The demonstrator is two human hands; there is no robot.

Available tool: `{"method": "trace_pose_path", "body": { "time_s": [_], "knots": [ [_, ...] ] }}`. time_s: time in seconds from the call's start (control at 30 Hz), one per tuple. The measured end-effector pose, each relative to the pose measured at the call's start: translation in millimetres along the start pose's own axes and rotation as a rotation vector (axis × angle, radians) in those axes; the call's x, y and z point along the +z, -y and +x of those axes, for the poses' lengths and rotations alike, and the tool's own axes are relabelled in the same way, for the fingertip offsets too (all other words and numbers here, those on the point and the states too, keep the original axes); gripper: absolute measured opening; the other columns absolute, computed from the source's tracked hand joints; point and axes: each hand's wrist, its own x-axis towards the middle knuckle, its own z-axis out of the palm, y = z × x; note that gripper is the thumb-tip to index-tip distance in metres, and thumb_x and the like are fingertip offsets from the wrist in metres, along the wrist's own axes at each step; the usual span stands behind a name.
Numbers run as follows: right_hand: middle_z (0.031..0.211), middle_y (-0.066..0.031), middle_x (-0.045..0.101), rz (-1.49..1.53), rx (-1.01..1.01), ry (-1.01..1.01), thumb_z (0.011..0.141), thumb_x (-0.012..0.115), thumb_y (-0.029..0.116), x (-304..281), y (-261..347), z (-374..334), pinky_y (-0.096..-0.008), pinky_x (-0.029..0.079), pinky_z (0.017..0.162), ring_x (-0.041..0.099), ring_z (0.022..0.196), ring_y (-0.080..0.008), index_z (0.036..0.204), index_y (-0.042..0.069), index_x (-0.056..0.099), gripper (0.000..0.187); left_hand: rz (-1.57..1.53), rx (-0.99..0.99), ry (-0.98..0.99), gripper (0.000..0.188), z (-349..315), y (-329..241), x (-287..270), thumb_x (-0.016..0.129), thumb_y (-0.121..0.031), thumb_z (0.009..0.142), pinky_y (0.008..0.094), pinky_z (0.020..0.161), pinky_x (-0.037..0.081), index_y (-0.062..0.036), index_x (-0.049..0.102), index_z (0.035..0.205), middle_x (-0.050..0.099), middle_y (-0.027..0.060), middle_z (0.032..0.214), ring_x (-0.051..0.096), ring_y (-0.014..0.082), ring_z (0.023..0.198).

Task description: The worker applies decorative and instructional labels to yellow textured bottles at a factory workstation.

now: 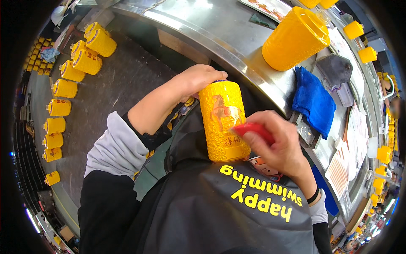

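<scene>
Yellow bottle (224,122) rests against the dark apron (190,203) at your lap; your left hand (201,78) covers its far end, finger closure hidden. Your right hand (278,142) has fingers clamped on a red tool (257,129), which might scratch the horse figure (224,112) should the bottle roll.

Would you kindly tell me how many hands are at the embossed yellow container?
2: the left hand is at the far end of the yellow container; the right hand grips a red tool by its decorated face.
</scene>
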Motion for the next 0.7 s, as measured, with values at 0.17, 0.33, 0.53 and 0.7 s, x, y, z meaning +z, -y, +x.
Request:
{"method": "trace_pose_path", "body": {
  "time_s": [0.17, 0.33, 0.53, 0.7],
  "knots": [
    [0.084, -0.0148, 0.064, -0.137, 0.122, -0.101, 0.080, 0.070, 0.007, 0, -6, 8, -0.0357, 0.052, 0.069, 0.065, 0.076, -0.0315, 0.097, 0.002, 0.063, 0.019, 0.027, -0.029, 0.000, 0.043, 3, -2, 0, 0.061, -0.041, 0.089, 0.0267, 0.063, 0.046, -0.0003, 0.064, 0.102, 0.064, 0.0068, 0.088, 0.060, 0.0135, 0.076],
    [0.084, -0.0150, 0.065, 0.033, -0.016, 0.124, 0.079, 0.069, 0.006, 2, 0, 18, -0.0354, 0.052, 0.066, 0.065, 0.076, -0.0308, 0.093, 0.002, 0.065, 0.014, 0.060, -0.003, 0.015, 0.041, 7, -4, 2, 0.061, -0.040, 0.090, 0.0269, 0.062, 0.047, -0.0001, 0.064, 0.099, 0.065, 0.0061, 0.086, 0.061, 0.0130, 0.074],
    [0.081, -0.0142, 0.063, 0.023, 0.052, 0.054, 0.078, 0.068, 0.004, 7, -4, 22, -0.0355, 0.052, 0.066, 0.064, 0.074, -0.0306, 0.094, 0.003, 0.065, 0.017, 0.095, 0.003, 0.029, 0.042, 12, -5, 2, 0.061, -0.040, 0.090, 0.0280, 0.062, 0.048, 0.0007, 0.064, 0.099, 0.066, 0.0066, 0.086, 0.062, 0.0123, 0.074],
    [0.080, -0.0140, 0.063, 0.094, 0.020, 0.084, 0.077, 0.070, 0.004, 4, -4, 18, -0.0344, 0.052, 0.066, 0.065, 0.073, -0.0296, 0.093, 0.003, 0.065, 0.017, 0.098, -0.002, 0.039, 0.043, 11, -9, 5, 0.061, -0.040, 0.089, 0.0281, 0.061, 0.049, 0.0012, 0.064, 0.099, 0.066, 0.0071, 0.086, 0.062, 0.0125, 0.074]
  ]
}}
